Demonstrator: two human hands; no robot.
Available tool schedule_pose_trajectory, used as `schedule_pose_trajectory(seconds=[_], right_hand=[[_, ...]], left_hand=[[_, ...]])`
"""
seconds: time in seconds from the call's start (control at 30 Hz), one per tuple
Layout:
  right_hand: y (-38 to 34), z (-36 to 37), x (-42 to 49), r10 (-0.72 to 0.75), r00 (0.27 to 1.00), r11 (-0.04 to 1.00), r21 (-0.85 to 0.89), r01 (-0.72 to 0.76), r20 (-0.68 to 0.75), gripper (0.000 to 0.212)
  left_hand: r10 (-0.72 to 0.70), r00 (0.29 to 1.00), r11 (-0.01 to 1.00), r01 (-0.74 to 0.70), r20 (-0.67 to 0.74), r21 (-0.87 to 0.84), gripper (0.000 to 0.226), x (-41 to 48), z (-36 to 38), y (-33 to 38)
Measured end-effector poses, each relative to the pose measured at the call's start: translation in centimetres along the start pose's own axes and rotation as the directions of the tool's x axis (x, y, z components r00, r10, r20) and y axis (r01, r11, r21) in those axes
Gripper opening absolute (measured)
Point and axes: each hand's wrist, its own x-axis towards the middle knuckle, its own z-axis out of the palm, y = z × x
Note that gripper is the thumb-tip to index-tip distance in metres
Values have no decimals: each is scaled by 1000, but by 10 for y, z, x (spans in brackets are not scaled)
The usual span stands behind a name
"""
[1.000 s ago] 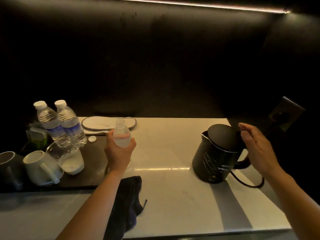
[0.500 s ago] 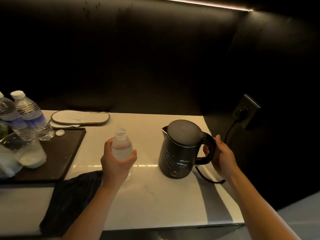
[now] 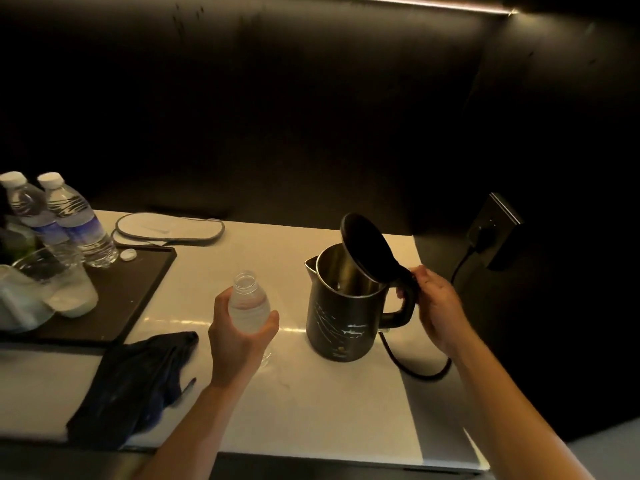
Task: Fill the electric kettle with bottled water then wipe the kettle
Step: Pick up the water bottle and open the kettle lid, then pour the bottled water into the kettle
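A black electric kettle (image 3: 341, 320) stands on the white counter (image 3: 311, 403), right of centre. Its lid (image 3: 367, 251) is tilted up, showing the steel inside. My right hand (image 3: 438, 306) grips the kettle's handle (image 3: 407, 299) from the right. My left hand (image 3: 239, 336) holds an uncapped clear water bottle (image 3: 249, 304) upright, to the left of the kettle and apart from it. A dark cloth (image 3: 135, 382) lies crumpled on the counter near the front left.
A dark tray (image 3: 138, 289) at left carries two capped water bottles (image 3: 74, 220), a loose white cap (image 3: 129, 254), glasses and cups. A white slipper (image 3: 169, 228) lies behind it. The kettle's cord (image 3: 415, 370) runs to a wall socket (image 3: 491, 230) at right.
The kettle's lid has swung up from shut to open under my right hand. My left hand with the bottle has stayed beside the kettle. The view shifted slightly.
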Motion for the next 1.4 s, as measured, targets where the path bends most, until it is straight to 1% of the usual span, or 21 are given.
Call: schedule_pose_trajectory(seconds=[0.07, 0.1, 0.13, 0.2, 0.23, 0.3, 0.4, 0.53, 0.57, 0.6, 0.67, 0.73, 0.8, 0.87, 0.93, 1.0, 1.07, 1.1, 1.17, 1.27, 1.4], right_hand=[[-13, 5, -3, -103, 993, 985, -147, 94, -59, 44], [-20, 8, -5, -151, 988, 973, -185, 140, -45, 49], [-26, 12, -7, -191, 982, 955, -230, 187, 5, 58], [-31, 22, -8, -227, 969, 901, -358, 246, 95, 76], [-32, 27, -7, -238, 965, 869, -420, 263, 112, 82], [-32, 35, -4, -270, 958, 820, -500, 280, 94, 88], [-30, 41, 0, -312, 950, 817, -502, 285, 32, 87], [-28, 41, 2, -403, 910, 832, -452, 320, -97, 87], [-27, 43, 2, -424, 897, 841, -425, 336, -129, 88], [-26, 44, 2, -436, 885, 850, -396, 346, -164, 83], [-23, 48, 2, -440, 862, 877, -327, 352, -252, 61], [-22, 49, 2, -403, 853, 910, -244, 335, -331, 60], [-21, 49, 4, -382, 849, 921, -226, 318, -366, 63], [-20, 49, 4, -382, 852, 919, -247, 308, -358, 63], [-21, 49, 4, -382, 855, 917, -259, 304, -351, 62], [-19, 49, 3, -383, 853, 916, -263, 302, -356, 62], [-19, 49, 4, -370, 856, 923, -251, 292, -361, 62], [-18, 48, 4, -364, 859, 925, -245, 289, -361, 61], [-18, 48, 4, -363, 861, 926, -241, 291, -357, 59], [-16, 48, 5, -366, 862, 925, -241, 294, -351, 56], [-14, 49, 7, -337, 872, 935, -230, 268, -354, 53]], left_hand=[[13, 1000, 1000, -13, -11, -6, 71, -1, 0, 3], [18, 1000, 1000, -18, -17, -9, 71, -2, 1, 5], [20, 999, 1000, -20, -25, -10, 71, -3, 2, 6], [23, 999, 1000, -23, -38, -4, 75, -6, 6, 6], [19, 999, 1000, -19, -45, 2, 77, -7, 8, 5], [-10, 998, 1000, 11, -61, 0, 78, -7, 13, 4], [-28, 997, 1000, 29, -71, 5, 75, -4, 16, 2], [25, 1000, 1000, -25, -11, -4, 68, 1, 10, 10], [51, 999, 999, -50, 14, -15, 68, 3, 8, 13], [79, 996, 997, -78, 47, -18, 68, 6, 6, 17], [118, 984, 993, -118, 135, -2, 70, 16, 2, 28], [137, 957, 989, -147, 256, 19, 71, 29, -4, 44], [144, 905, 983, -178, 401, 50, 71, 43, -10, 60], [139, 822, 969, -227, 553, 94, 72, 59, -15, 75], [140, 706, 940, -316, 695, 131, 68, 76, -17, 87], [105, 585, 911, -381, 805, 158, 65, 91, -17, 99], [32, 484, 889, -414, 874, 197, 69, 106, -13, 108], [-5, 447, 868, -442, 894, 226, 71, 113, -11, 112], [-53, 402, 813, -514, 914, 273, 73, 125, -5, 117], [-144, 368, 741, -575, 918, 347, 79, 139, 2, 129], [-207, 293, 640, -681, 933, 356, 73, 151, 8, 149]])
